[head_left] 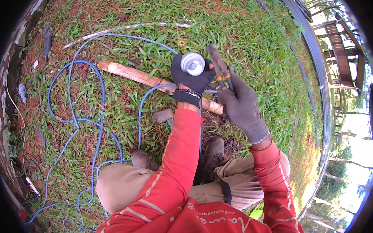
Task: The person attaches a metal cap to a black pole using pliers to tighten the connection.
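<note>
My left hand [192, 81], in a black glove, is closed round a round whitish metal piece [192, 64] with a raised shiny middle, like the end of a can. Its lower part is hidden by the palm. Just to the right, my right hand [242, 104], in a grey knitted glove, grips a dark pincer-like tool [219, 64] with orange bands on its legs. The tool's rounded end points up and away, near the metal piece but apart from it. Below my left wrist lies a pale wooden stake [140, 75], partly covered by the hand.
A blue hose [103, 90] loops over the grass at the left, and part passes behind my left wrist. A pale stick [126, 28] lies farther off. A small block [163, 115] sits beside my left forearm. Long dark pipes [309, 42] run along the right.
</note>
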Motion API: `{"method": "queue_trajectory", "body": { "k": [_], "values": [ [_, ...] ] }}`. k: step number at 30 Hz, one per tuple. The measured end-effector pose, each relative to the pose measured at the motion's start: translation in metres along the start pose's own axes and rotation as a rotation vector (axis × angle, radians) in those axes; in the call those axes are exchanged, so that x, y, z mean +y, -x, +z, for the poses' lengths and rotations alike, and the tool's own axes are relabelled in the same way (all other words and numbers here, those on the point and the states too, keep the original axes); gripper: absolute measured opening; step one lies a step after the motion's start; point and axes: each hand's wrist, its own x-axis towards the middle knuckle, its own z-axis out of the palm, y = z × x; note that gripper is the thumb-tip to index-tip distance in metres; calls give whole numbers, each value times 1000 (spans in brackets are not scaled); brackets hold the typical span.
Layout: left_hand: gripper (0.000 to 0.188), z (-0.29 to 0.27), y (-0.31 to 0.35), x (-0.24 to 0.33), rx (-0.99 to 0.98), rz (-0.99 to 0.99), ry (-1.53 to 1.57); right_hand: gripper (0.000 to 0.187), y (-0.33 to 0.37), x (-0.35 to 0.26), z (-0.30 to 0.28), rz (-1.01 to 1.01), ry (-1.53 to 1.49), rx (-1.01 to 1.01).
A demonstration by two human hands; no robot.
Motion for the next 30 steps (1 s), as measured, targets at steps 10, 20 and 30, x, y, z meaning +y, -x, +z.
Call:
{"method": "queue_trajectory", "body": {
  "k": [10,20,30],
  "values": [
    [57,-12,-3,-15,-84,-62,-87,40,-12,36,-7,-110,29,-2],
    [42,-5,-14,1,175,43,51,44,-2,7,1,-127,-27,160],
    [38,-2,-6,1,190,126,43,37,5,6,10,-83,-19,82]
  ]
}}
